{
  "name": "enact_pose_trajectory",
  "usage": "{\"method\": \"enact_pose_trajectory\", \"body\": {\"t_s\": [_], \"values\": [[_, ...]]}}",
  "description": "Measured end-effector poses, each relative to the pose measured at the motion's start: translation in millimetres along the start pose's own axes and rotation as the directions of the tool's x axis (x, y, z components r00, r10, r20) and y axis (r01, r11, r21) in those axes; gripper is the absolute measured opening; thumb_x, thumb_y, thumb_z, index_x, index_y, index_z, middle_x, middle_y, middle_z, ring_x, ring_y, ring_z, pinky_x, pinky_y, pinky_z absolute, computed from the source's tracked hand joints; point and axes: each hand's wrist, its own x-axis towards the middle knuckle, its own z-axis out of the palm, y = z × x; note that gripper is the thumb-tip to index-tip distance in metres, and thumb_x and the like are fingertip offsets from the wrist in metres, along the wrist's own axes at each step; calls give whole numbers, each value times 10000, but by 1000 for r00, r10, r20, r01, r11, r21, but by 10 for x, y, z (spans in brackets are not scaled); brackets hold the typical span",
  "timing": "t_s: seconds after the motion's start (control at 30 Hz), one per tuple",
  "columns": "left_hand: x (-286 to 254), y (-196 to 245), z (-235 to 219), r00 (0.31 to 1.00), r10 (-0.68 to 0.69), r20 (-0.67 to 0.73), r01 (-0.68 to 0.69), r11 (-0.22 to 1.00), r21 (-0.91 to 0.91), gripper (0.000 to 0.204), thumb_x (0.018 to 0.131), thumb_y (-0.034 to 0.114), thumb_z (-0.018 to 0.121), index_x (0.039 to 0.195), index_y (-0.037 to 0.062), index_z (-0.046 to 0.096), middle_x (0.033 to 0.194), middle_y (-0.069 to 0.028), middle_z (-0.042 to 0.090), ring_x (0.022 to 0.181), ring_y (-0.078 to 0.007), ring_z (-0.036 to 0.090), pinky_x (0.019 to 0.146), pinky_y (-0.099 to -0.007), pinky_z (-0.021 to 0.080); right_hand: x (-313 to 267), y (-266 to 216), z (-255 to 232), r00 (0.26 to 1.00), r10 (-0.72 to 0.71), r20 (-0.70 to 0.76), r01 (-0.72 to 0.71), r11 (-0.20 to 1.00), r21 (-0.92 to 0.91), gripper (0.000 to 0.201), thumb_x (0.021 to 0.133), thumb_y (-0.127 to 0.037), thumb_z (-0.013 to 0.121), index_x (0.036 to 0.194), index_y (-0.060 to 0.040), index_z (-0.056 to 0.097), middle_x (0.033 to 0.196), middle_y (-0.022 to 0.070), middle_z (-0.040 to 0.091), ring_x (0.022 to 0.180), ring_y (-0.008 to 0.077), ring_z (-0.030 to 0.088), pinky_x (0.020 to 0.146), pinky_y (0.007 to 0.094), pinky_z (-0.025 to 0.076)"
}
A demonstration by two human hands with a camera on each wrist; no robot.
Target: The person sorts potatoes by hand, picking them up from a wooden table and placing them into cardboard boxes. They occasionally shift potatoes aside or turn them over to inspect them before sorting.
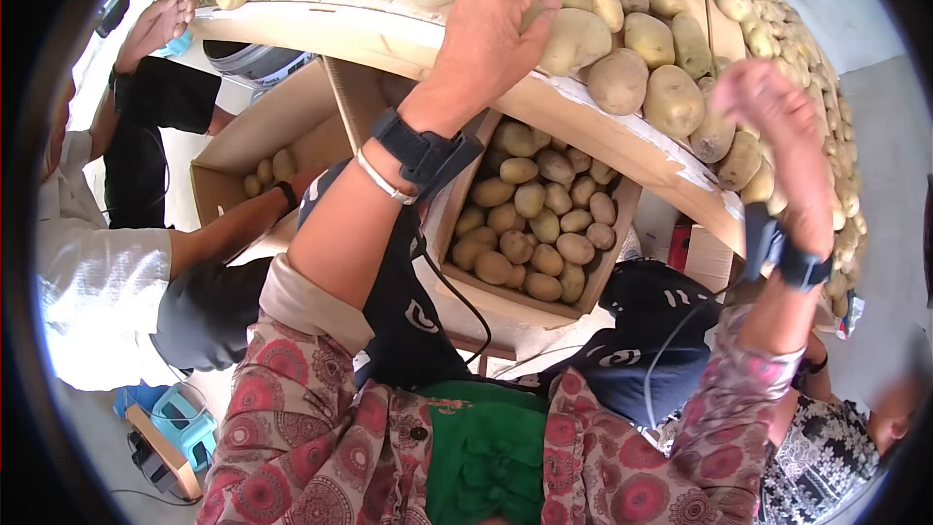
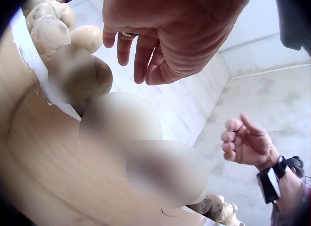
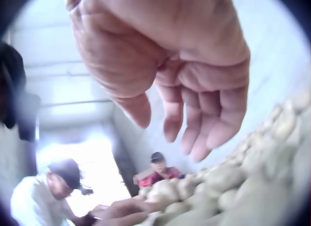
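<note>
- Left hand (image 1: 491, 39): fingers bending loosely, bunching fairly narrow, a ring (image 2: 127, 34) showing on one; no item showing in the grip. Hand hovering by the heaped potatoes (image 1: 673, 100); contact, can't tell.
- Right hand (image 1: 777, 122): fingers hanging loosely curled, small gaps between them, thumb standing apart; nothing showing in the palm. Blurring in the head view, raised near the heap's right part.
- Wrists: both wearing black straps; a pale bracelet (image 1: 385, 179) circling the left one too.
- Heaped potatoes: covering the wooden ledge (image 1: 671, 157), lying in front of the person, some sitting right at its chipped white edge.
- Cardboard box (image 1: 622, 219): standing below the ledge, between the person's knees, holding many loose potatoes (image 1: 530, 199).
- Second box (image 1: 309, 119): standing to the left, holding a few potatoes; a neighbor in a white shirt (image 1: 107, 262) is reaching an arm into it.
- Lower right: someone in a black-and-white floral top (image 1: 826, 457) is sitting or standing, can't tell.
- Lower left: blue stool (image 1: 200, 418) resting on the floor.
</note>
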Motion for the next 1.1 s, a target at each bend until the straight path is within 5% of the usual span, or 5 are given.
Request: {"method": "enact_pose_trajectory", "body": {"t_s": [0.17,0.3,0.53,0.87,1.1], "values": [[-25,-6,-63,999,0,-41,-1,1000,-20,144,778,28,628,921,30,636,960,-131,650,933,-317,598,833,-358,472,-221,641,1279,775,198,600,-94,975,-199,328,863,-190,605,1149,-30,590,1030,83,652,942,217,624,837,310,493],[16,2,-130,1000,-1,-26,1,1000,-7,150,781,9,604,929,33,618,1003,-178,643,970,-364,602,848,-376,477,-278,1978,2129,934,-129,333,233,927,-293,494,763,-100,529,1250,-28,483,1186,279,532,1085,404,515,935,443,429],[57,115,-250,996,-85,9,86,995,-55,135,792,-26,616,918,22,610,954,-149,647,1087,-329,583,900,-364,443,-137,2240,2705,956,269,119,-166,828,-535,489,730,-57,517,1211,-80,427,1106,272,512,1065,431,494,868,489,438],[81,149,-142,997,-83,9,83,994,-64,132,793,-28,616,915,21,608,948,-144,647,1109,-326,572,914,-371,434,-195,1139,1680,890,28,455,-140,967,215,437,753,-251,714,1107,-53,551,898,70,631,808,127,591,693,270,478],[56,170,-25,996,-91,7,91,991,-95,158,765,-53,611,903,24,615,941,-146,639,1092,-364,563,911,-398,435,-145,177,9,994,-9,-108,82,721,688,544,851,-128,636,1349,-90,420,1141,48,581,920,168,627,702,300,572]]}}
